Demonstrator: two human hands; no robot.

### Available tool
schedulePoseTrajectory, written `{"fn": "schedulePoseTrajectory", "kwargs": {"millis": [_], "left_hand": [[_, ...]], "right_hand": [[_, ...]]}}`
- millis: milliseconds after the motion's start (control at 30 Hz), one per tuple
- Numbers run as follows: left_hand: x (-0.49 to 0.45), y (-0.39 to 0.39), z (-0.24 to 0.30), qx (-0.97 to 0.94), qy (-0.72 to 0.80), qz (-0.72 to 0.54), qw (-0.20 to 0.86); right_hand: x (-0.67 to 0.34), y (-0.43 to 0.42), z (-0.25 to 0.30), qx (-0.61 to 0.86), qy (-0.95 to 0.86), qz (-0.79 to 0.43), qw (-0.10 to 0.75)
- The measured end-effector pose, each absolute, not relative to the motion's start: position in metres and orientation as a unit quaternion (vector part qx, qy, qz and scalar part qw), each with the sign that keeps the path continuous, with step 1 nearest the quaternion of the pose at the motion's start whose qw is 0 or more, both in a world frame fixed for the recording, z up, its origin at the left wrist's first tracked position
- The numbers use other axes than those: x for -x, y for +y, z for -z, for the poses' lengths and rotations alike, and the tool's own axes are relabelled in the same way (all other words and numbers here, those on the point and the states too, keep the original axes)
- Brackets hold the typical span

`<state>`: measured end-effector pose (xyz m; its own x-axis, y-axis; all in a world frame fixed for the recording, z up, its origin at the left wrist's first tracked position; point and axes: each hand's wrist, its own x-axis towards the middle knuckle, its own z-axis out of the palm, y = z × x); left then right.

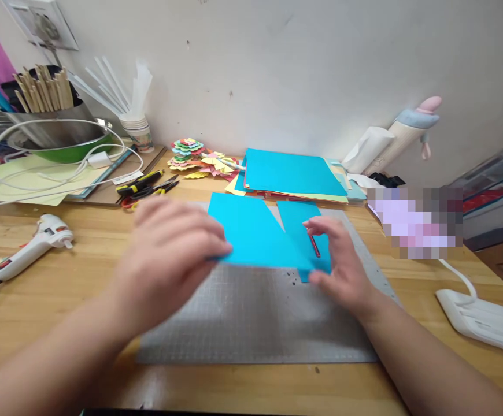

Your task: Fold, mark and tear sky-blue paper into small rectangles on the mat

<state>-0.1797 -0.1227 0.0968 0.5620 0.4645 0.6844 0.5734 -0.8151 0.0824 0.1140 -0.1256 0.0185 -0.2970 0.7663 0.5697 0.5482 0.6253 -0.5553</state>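
Blue sheet (247, 231) over grey mat (251, 323), long axis roughly 9-to-3, lying at 3 o'clock from my left hand (176, 254), which pinches its near-left edge. My right hand (342, 263), at the sheet's 3 o'clock end, has thumb and fingers parted; contact with sheet or red pen (314, 244), can't tell. Second blue piece (299, 214): 1 o'clock.
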Motion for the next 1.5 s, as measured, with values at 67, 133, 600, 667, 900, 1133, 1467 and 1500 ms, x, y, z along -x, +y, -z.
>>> {"fn": "schedulePoseTrajectory", "kwargs": {"millis": [67,133,600,667,900,1133,1467,1500], "left_hand": [[0.181,-0.145,-0.077,0.906,-0.290,0.308,0.034],[0.185,-0.161,-0.058,0.907,-0.305,0.289,-0.030],[0.166,-0.156,-0.043,0.908,-0.371,0.187,0.056],[0.157,-0.152,-0.035,0.922,-0.356,0.150,0.020],[0.157,-0.148,-0.013,0.928,-0.361,0.096,-0.001],[0.159,-0.149,-0.008,0.932,-0.359,0.059,0.000],[0.155,-0.151,-0.005,0.918,-0.394,0.049,0.004],[0.155,-0.152,-0.006,0.920,-0.390,0.046,0.002]], "right_hand": [[-0.104,-0.139,-0.026,0.323,-0.859,-0.155,0.365],[-0.093,-0.150,-0.029,0.272,-0.908,-0.166,0.271],[-0.050,-0.099,-0.021,0.496,-0.693,-0.505,0.139],[-0.047,-0.088,-0.016,0.511,-0.712,-0.464,0.130],[-0.044,-0.079,-0.004,0.530,-0.774,-0.292,0.190],[-0.043,-0.075,0.001,0.527,-0.800,-0.217,0.186],[-0.040,-0.074,0.001,0.560,-0.769,-0.224,0.213],[-0.040,-0.073,0.001,0.556,-0.768,-0.233,0.217]]}}
